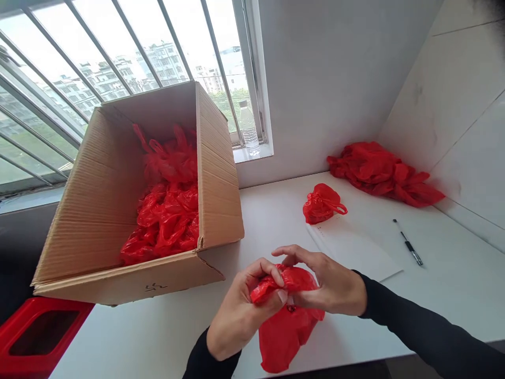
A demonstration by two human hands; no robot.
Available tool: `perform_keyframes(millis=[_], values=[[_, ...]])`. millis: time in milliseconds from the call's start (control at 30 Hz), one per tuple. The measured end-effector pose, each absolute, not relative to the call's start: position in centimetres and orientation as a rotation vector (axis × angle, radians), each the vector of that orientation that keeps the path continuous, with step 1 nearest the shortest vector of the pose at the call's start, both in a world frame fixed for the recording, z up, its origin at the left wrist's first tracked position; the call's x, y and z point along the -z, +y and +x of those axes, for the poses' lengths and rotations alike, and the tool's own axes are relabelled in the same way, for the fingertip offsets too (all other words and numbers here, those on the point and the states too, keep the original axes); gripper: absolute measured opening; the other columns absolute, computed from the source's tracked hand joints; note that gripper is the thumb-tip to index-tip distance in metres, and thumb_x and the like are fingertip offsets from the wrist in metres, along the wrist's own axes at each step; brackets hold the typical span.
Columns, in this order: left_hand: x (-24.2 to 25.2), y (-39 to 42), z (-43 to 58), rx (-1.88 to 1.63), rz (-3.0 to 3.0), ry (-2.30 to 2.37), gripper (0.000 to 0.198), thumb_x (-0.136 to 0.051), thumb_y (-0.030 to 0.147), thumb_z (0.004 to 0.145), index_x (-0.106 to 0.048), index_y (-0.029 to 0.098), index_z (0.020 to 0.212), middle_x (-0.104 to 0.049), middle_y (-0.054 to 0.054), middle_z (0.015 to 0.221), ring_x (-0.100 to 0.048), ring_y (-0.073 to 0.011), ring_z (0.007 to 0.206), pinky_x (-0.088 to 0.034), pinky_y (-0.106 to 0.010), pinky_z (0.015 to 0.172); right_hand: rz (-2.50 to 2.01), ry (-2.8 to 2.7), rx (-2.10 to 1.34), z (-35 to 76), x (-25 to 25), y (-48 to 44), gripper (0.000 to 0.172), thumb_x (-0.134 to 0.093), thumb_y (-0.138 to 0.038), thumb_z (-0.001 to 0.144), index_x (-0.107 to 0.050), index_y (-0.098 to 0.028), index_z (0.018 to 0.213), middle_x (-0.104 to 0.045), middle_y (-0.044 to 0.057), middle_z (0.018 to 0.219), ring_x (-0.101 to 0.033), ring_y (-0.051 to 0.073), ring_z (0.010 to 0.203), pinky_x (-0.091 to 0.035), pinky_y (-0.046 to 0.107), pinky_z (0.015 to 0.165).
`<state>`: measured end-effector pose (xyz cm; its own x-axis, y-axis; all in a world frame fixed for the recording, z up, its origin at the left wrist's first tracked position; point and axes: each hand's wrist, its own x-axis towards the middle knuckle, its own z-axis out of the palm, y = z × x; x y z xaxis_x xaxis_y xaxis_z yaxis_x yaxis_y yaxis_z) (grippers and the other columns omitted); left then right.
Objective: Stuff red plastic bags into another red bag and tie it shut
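While both hands meet just in front of the cardboard box (pixel 106 210), a little right of its near corner, a red plastic bag (pixel 286 331) is held between them over the white surface (pixel 158 337). The left hand (pixel 240 313) has its grip closed on the bag's gathered top, thumb and forefinger pinching the crumpled plastic. The right hand (pixel 329 288) has its grip clamped on the same bunch from the other side, with its fingers arched over it. The fingers hide the neck, so I cannot tell whether it is knotted. The bag's body sags below the hands, on the side away from the box.

The box stands open and is partly filled with more red bags (pixel 169 216). Its near wall stands between the hands and those bags. To the right of the box, beyond the hands, a small tied bag (pixel 321 204) sits at the far corner of a white sheet of paper (pixel 355 250). A pen (pixel 408 243) lies further right of the sheet. Furthest from the box, against the right wall, lies a loose heap of red bags (pixel 382 171). Behind the box's right side a clear water bottle (pixel 248 126) stands on the window sill. Below the box's left corner, off the surface, is a red plastic container (pixel 35 331).
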<state>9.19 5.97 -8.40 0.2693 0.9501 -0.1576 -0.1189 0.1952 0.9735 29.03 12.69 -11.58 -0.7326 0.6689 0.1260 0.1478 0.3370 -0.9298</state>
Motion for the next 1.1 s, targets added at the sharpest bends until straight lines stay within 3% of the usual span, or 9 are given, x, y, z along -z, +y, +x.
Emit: perform_keyframes(millis=[100,133,267,367,467,567,800,1000,1100], values=[[8.9,5.7,9.1,-0.976,1.344,1.208,0.007,-0.064,0.016,0.089,-0.063,0.022,0.092,-0.064,-0.001,0.087,-0.058,-0.0128,0.075,-0.047,-0.023,0.068,-0.782,-2.058,-1.383,28.8,11.2,12.6,0.037,-0.065,-0.016,0.080,-0.064,-0.024,0.116,-0.068,0.000,0.095,-0.063,0.017,0.089,-0.048,0.032,0.084],[9.4,5.6,9.1,-1.017,1.484,1.300,0.014,-0.061,0.012,0.089,-0.065,0.023,0.096,-0.065,-0.001,0.090,-0.060,-0.0139,0.078,-0.047,-0.023,0.070,-0.791,-2.045,-1.400,28.7,11.0,12.5,0.033,-0.064,-0.016,0.081,-0.065,-0.024,0.113,-0.067,-0.001,0.092,-0.061,0.016,0.085,-0.047,0.032,0.082],[11.9,5.7,9.4,-1.331,1.947,1.535,0.043,-0.059,-0.003,0.082,-0.066,0.028,0.111,-0.066,-0.002,0.102,-0.065,-0.0167,0.090,-0.051,-0.026,0.078,-0.740,-1.917,-1.633,28.4,11.3,11.9,0.044,-0.061,-0.036,0.091,-0.054,-0.025,0.133,-0.059,-0.003,0.083,-0.054,0.014,0.076,-0.044,0.031,0.077],[13.1,5.6,9.7,-1.506,2.027,1.559,0.044,-0.062,-0.003,0.082,-0.065,0.029,0.112,-0.063,-0.003,0.106,-0.066,-0.0169,0.091,-0.054,-0.025,0.078,-0.675,-1.713,-1.888,27.9,12.6,12.3,0.048,-0.042,-0.049,0.101,-0.043,-0.024,0.142,-0.053,-0.004,0.078,-0.047,0.012,0.070,-0.041,0.029,0.069],[13.3,5.4,9.5,-1.443,2.160,1.544,0.046,-0.063,0.002,0.085,-0.066,0.031,0.121,-0.061,-0.005,0.118,-0.065,-0.0195,0.103,-0.055,-0.028,0.085,-0.530,-1.664,-2.002,27.5,13.8,13.1,0.040,-0.045,-0.049,0.100,-0.054,-0.020,0.126,-0.053,-0.003,0.079,-0.044,0.010,0.066,-0.038,0.027,0.064],[13.3,5.2,8.9,-1.282,2.275,1.560,0.058,-0.058,0.006,0.091,-0.053,0.036,0.141,-0.054,-0.007,0.137,-0.058,-0.0222,0.120,-0.051,-0.033,0.099,-0.479,-1.652,-1.989,27.4,14.0,13.4,0.032,-0.054,-0.049,0.097,-0.059,-0.017,0.100,-0.056,-0.002,0.080,-0.049,0.011,0.068,-0.042,0.028,0.066],[15.1,3.4,7.5,-0.968,2.319,1.599,0.063,-0.040,0.015,0.101,-0.020,0.029,0.159,-0.039,-0.008,0.157,-0.034,-0.0229,0.145,-0.034,-0.040,0.119,-0.659,-1.625,-1.731,28.6,12.8,12.8,0.027,-0.041,-0.046,0.103,-0.052,-0.021,0.095,-0.057,0.001,0.089,-0.054,0.015,0.087,-0.043,0.034,0.087],[19.4,-1.1,4.6,-1.001,2.098,1.863,0.056,-0.037,0.016,0.102,-0.032,0.035,0.155,-0.047,-0.004,0.153,-0.037,-0.0223,0.144,-0.040,-0.041,0.114,-1.002,-1.454,-1.645,31.1,17.0,13.1,0.033,-0.046,-0.053,0.099,-0.053,-0.022,0.090,-0.046,-0.003,0.077,-0.044,0.015,0.074,-0.039,0.032,0.074],[20.3,-1.8,5.1,-1.020,1.903,1.825,0.048,-0.032,0.032,0.105,-0.035,0.038,0.153,-0.043,-0.003,0.156,-0.033,-0.0257,0.146,-0.038,-0.050,0.114,-0.930,-1.159,-1.816,30.7,18.6,12.6,0.032,-0.053,-0.054,0.096,-0.056,-0.023,0.104,-0.052,-0.002,0.086,-0.050,0.014,0.078,-0.044,0.032,0.078]])
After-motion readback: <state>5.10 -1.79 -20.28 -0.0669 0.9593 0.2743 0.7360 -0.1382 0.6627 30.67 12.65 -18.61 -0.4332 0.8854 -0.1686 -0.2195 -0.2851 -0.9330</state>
